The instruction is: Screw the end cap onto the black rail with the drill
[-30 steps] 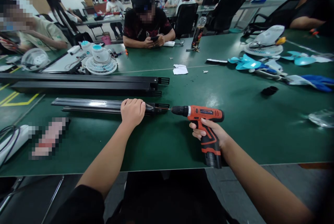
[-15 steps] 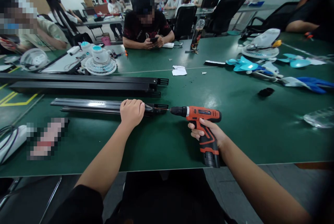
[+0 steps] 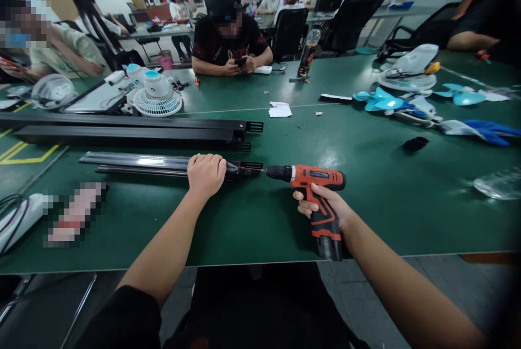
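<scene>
My left hand [image 3: 206, 173] is closed over a long black metal bar [image 3: 142, 160] lying on the green table, near its right end. That end has a slotted black end piece [image 3: 251, 166]. In my right hand [image 3: 325, 205] is an orange and black cordless drill [image 3: 317, 176], gripped by its handle and pointing left. The thin bit [image 3: 260, 170] in its chuck reaches to the bar's slotted end; whether the tip touches a screw is too small to tell. Behind the bar lie more long black bars [image 3: 130, 134] with similar slotted ends.
White fan parts [image 3: 158, 99] stand at the back left, and another fan [image 3: 407, 72] at the back right. Blue fan blades [image 3: 378, 100], a black cap-like piece [image 3: 415, 144] and a clear bottle [image 3: 499, 183] lie to the right. Across the table a person [image 3: 230, 39] holds a phone.
</scene>
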Demonstrator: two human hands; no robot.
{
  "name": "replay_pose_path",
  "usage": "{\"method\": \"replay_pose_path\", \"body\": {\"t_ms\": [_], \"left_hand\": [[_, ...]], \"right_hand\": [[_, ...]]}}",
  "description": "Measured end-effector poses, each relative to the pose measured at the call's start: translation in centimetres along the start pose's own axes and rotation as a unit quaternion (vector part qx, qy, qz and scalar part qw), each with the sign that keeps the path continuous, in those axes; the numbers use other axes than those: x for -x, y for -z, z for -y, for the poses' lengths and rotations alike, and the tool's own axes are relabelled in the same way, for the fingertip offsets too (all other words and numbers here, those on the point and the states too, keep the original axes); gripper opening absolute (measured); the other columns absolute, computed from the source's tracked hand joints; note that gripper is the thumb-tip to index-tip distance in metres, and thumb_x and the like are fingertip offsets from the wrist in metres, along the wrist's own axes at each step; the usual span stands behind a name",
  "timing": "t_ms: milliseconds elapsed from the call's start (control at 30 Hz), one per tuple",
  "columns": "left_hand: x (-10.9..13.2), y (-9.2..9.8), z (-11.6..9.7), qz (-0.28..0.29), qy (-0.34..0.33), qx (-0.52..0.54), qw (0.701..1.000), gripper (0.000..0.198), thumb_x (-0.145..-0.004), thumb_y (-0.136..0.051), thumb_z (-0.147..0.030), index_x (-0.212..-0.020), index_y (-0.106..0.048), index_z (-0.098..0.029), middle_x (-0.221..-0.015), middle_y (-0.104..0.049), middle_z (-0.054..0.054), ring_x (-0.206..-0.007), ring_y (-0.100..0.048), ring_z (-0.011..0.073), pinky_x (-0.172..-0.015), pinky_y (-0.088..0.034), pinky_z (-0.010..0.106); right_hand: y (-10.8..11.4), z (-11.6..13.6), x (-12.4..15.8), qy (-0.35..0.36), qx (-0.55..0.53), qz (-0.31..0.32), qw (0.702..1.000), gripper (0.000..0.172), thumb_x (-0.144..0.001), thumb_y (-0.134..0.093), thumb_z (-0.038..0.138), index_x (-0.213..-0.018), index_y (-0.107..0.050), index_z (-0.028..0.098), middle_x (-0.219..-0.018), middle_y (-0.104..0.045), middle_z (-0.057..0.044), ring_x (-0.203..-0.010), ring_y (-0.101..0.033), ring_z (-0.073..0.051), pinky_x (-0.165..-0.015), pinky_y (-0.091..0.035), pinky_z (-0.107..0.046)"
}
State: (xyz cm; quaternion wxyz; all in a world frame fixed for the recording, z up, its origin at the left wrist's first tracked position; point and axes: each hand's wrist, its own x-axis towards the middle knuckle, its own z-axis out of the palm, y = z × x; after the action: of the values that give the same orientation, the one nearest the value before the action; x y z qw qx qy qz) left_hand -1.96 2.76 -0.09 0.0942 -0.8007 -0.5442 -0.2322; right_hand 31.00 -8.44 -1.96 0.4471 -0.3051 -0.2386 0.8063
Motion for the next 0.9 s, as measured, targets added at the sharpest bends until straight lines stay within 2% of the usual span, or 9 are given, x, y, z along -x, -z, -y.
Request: {"method": "replay_pose_path", "body": {"t_ms": [200, 600, 900], "left_hand": [[-0.01, 0.11, -0.07, 0.0, -0.002, -0.003, 1.0, 0.046, -0.106, -0.032, -0.036, -0.095, -0.075, -0.022, -0.098, -0.078, 0.008, -0.095, -0.068, 0.0284, -0.102, -0.04, 0.047], [0.04, 0.03, -0.02, 0.004, 0.005, 0.009, 1.0, 0.047, -0.106, -0.032, -0.037, -0.096, -0.075, -0.022, -0.099, -0.078, 0.009, -0.097, -0.067, 0.0292, -0.103, -0.039, 0.047], [-0.03, 0.23, -0.22, 0.006, 0.009, 0.008, 1.0, 0.043, -0.105, -0.035, -0.035, -0.094, -0.074, -0.022, -0.098, -0.078, 0.009, -0.097, -0.067, 0.0296, -0.104, -0.039, 0.048]], "right_hand": [[0.19, -0.17, -0.05, 0.01, -0.004, 0.004, 1.0, 0.033, -0.083, -0.081, 0.04, -0.099, -0.066, 0.016, -0.086, -0.062, -0.003, -0.053, -0.035, -0.006, -0.054, -0.048, -0.022], [0.1, -0.14, -0.1, 0.015, -0.017, 0.02, 1.0, 0.03, -0.084, -0.081, 0.037, -0.097, -0.066, 0.015, -0.087, -0.063, -0.002, -0.052, -0.036, -0.005, -0.056, -0.051, -0.021], [0.12, 0.38, -0.03, -0.017, 0.0, 0.029, 0.999, 0.031, -0.085, -0.077, 0.041, -0.098, -0.061, 0.017, -0.076, -0.058, -0.001, -0.053, -0.039, -0.009, -0.052, -0.048, -0.024]]}}
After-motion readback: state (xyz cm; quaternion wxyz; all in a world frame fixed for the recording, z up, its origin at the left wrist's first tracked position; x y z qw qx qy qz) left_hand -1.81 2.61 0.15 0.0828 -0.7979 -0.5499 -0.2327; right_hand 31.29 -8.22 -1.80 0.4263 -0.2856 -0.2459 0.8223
